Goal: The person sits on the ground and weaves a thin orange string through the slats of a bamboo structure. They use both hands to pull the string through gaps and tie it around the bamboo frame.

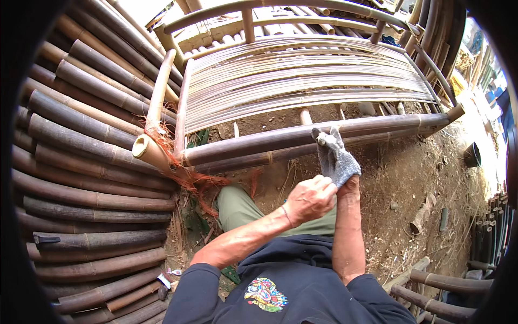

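A grey knitted glove (341,164) covers my right hand (335,154), which points away from me with its fingers apart and nothing in them. Some of the glove's fingertips look loose or bent. My bare left hand (310,200) pinches the glove's cuff beside my right wrist. Just beyond both hands runs the thick front rail (253,143) of a bamboo bench (318,129). Its seat of thin bamboo slats (302,73) lies behind that rail, with gaps between slats near the front.
Many dark bamboo poles (97,156) are stacked along the left. Orange-red fibre (189,178) wraps the bench's left front corner and hangs down. On the dirt floor (399,189) at the right are a dark pot (472,155) and a bamboo piece (422,213). More bamboo framing (437,297) stands lower right.
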A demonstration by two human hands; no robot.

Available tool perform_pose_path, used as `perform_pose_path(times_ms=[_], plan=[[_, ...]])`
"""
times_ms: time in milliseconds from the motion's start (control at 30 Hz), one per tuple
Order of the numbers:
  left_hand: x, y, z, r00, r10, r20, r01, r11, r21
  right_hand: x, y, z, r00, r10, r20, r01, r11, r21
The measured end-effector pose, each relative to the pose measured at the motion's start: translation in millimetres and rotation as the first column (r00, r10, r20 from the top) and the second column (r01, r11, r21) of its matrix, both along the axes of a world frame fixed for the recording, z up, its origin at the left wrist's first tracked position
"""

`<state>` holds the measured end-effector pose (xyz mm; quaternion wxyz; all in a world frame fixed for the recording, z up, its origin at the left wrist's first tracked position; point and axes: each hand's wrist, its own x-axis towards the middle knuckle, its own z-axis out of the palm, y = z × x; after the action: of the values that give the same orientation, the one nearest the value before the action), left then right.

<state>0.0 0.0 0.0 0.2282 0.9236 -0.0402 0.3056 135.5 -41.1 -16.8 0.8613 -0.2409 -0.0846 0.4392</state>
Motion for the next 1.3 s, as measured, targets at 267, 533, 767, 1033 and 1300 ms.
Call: perform_pose_path(times_ms=[267, 533, 767, 1033, 1300], plan=[[-8, 71, 34, 0.937, 0.327, 0.122, -0.282, 0.915, -0.287, -15, -27, 35, 0.957, 0.164, -0.238, -0.166, 0.986, 0.013], [-32, 81, 33, 0.955, -0.233, -0.183, -0.088, 0.365, -0.927, -44, -31, 37, 0.187, 0.304, 0.934, 0.168, 0.927, -0.335], [-43, 74, 32, 0.973, 0.071, -0.218, -0.214, 0.621, -0.754, -66, -29, 57, -0.625, 0.55, 0.554, 0.633, 0.772, -0.053], [-57, 68, 32, 0.939, -0.055, -0.339, -0.219, 0.665, -0.714, -76, -40, 43, -0.633, 0.641, 0.435, 0.686, 0.724, -0.069], [-62, 72, 39, 0.888, -0.166, -0.428, -0.136, 0.795, -0.591, -73, -53, 33, -0.702, 0.536, 0.469, 0.596, 0.803, -0.025]])
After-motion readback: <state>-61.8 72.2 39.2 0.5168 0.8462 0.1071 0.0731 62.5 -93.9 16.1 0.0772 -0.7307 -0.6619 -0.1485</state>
